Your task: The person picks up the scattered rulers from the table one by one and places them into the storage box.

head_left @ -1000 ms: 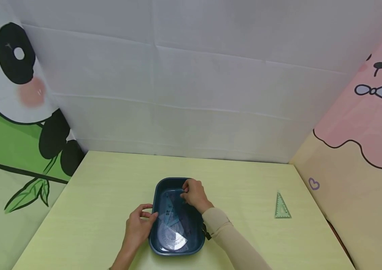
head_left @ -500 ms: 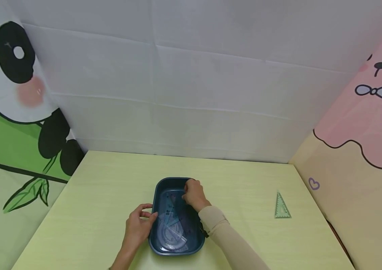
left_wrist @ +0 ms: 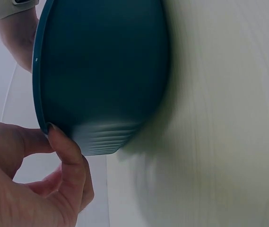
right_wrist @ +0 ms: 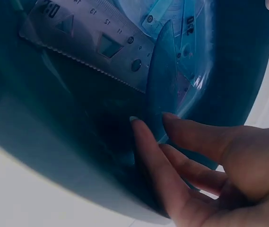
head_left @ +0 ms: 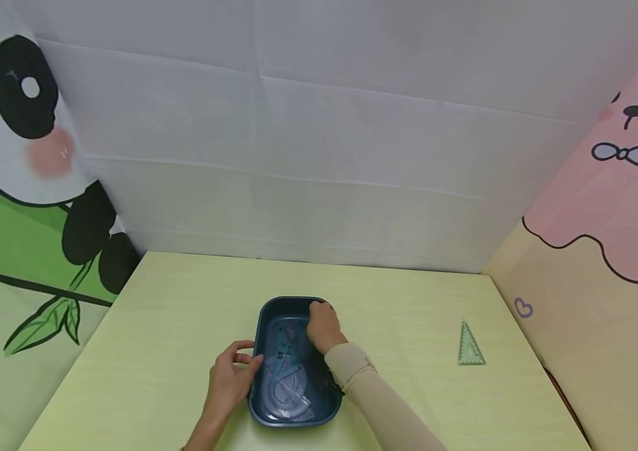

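Note:
A dark blue plastic basin (head_left: pixel 327 404) sits on the table, tilted in the left wrist view. My left hand (head_left: pixel 231 376) pinches its left rim between thumb and fingers. Inside lies a clear plastic bag (right_wrist: pixel 161 75), with a fold standing up. My right hand (right_wrist: pixel 219 165) reaches in at the far right and pinches the bag's edge, partly hidden by the fingers. In or under the bag I see a clear ruler (right_wrist: pixel 87 42) with a wavy edge, a bluish set square (head_left: pixel 283 362) and a round protractor (head_left: pixel 285 391).
A green triangular set square (head_left: pixel 465 351) lies on the pale yellow table (head_left: pixel 397 313), to the right of the basin. A white sheet (head_left: pixel 296 125) stands behind the table, with printed cartoon panels at both sides.
My right hand has sunk deeper into the basin and drawn slightly nearer, its fingers now hidden in the head view. The left hand stays on the rim.

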### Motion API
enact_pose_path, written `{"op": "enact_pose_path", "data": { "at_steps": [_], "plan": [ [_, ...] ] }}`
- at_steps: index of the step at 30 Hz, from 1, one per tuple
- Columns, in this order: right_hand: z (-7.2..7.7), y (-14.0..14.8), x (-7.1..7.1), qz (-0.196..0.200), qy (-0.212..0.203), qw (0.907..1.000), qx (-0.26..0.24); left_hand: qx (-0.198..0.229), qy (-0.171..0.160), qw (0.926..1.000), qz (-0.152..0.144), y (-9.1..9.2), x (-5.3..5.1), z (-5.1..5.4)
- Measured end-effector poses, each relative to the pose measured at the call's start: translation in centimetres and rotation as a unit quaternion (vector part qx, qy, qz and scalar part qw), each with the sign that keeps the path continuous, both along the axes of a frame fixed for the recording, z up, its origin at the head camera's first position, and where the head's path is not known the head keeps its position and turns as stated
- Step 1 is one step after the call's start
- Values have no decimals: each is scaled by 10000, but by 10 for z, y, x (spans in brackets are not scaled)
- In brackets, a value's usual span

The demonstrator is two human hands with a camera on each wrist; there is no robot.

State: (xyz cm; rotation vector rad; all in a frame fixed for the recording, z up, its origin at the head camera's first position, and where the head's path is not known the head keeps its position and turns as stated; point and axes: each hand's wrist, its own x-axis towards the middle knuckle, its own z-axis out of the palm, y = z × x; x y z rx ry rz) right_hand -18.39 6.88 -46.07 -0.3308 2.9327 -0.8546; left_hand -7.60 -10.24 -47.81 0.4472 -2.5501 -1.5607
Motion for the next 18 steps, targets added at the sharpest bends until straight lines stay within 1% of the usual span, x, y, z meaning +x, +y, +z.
{"op": "enact_pose_path", "data": {
  "at_steps": [4,9,12,15,18],
  "plan": [
    [-2,-2,0,-16,25,9999,170,23,42,10000,-1,0,0,0],
    [-1,-3,0,-14,-75,9998,182,13,21,10000,28,-1,0,0],
    [1,-2,1,10,-127,9997,211,5,27,10000,-2,0,0,-1],
    [2,0,1,76,-245,9996,128,5,40,10000,-34,0,1,0],
    [2,2,-1,233,-339,9991,74,7,8,10000,-3,0,1,0]
  ]
}}
